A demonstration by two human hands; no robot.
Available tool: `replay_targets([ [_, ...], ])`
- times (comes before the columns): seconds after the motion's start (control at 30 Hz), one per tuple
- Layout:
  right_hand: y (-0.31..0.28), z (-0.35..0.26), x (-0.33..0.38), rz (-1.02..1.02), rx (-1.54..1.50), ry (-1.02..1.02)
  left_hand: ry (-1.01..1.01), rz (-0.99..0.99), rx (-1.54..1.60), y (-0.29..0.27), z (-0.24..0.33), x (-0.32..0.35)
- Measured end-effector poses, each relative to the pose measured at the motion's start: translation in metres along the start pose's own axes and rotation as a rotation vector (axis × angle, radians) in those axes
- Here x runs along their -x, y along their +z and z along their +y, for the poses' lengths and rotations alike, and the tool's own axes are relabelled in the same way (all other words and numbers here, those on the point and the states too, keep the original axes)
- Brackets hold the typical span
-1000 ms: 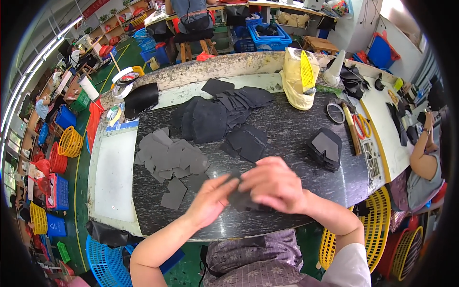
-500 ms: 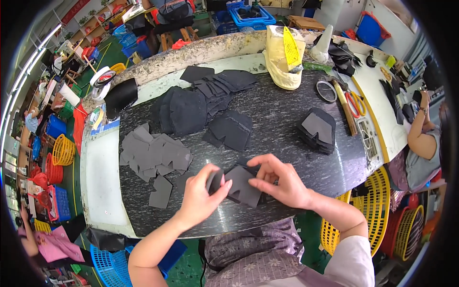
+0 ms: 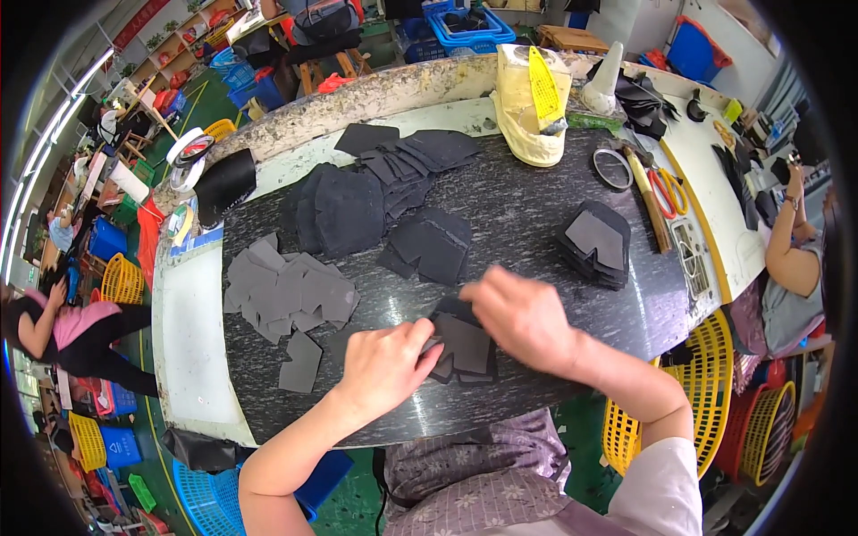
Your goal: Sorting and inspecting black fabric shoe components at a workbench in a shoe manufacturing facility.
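In front of me a small grey notched piece (image 3: 466, 343) lies over a black piece (image 3: 458, 309) on the dark worktop. My left hand (image 3: 384, 368) is curled at its left edge, thumb and fingers drawn together; what they pinch is hidden. Over the right edge is my right hand (image 3: 525, 320), its fingers bent and smeared by motion. A loose heap of grey pieces (image 3: 295, 288) spreads to the left, with one grey piece (image 3: 300, 362) apart. Black pieces (image 3: 344, 210) are piled farther back, and another black stack (image 3: 431, 246) sits closer.
A stack of black pieces topped with grey (image 3: 597, 241) stands to the right. Behind it lie a tape ring (image 3: 611, 170), a wooden-handled tool (image 3: 650, 201) and scissors (image 3: 666, 192). A cream shoe form (image 3: 527, 107) stands at the back. Yellow baskets (image 3: 706, 393) flank the table's right side.
The dark flap raised in my left hand no longer shows. My right hand has lifted slightly and its fingers have curled in. A person at the far left has moved into fuller view.
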State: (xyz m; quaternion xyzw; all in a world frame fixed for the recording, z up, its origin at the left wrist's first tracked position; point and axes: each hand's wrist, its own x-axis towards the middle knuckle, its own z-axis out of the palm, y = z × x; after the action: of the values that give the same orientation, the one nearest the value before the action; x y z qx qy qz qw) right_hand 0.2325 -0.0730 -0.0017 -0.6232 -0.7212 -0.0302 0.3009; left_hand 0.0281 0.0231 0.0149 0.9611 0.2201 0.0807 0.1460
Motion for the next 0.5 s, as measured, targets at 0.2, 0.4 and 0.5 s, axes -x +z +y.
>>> replay_targets([
  [0.2, 0.029, 0.031, -0.041, 0.033, -0.072, -0.123, -0.154, 0.214, 0.326, -0.008, -0.011, -0.002],
  [0.4, 0.025, 0.047, -0.045, 0.057, -0.353, 0.011, 0.077, 0.184, 0.644, -0.002, -0.023, -0.049],
  [0.5, 0.003, 0.052, -0.051, 0.312, -0.944, 0.669, 0.101, 0.1, 0.454, 0.007, -0.033, -0.057],
])
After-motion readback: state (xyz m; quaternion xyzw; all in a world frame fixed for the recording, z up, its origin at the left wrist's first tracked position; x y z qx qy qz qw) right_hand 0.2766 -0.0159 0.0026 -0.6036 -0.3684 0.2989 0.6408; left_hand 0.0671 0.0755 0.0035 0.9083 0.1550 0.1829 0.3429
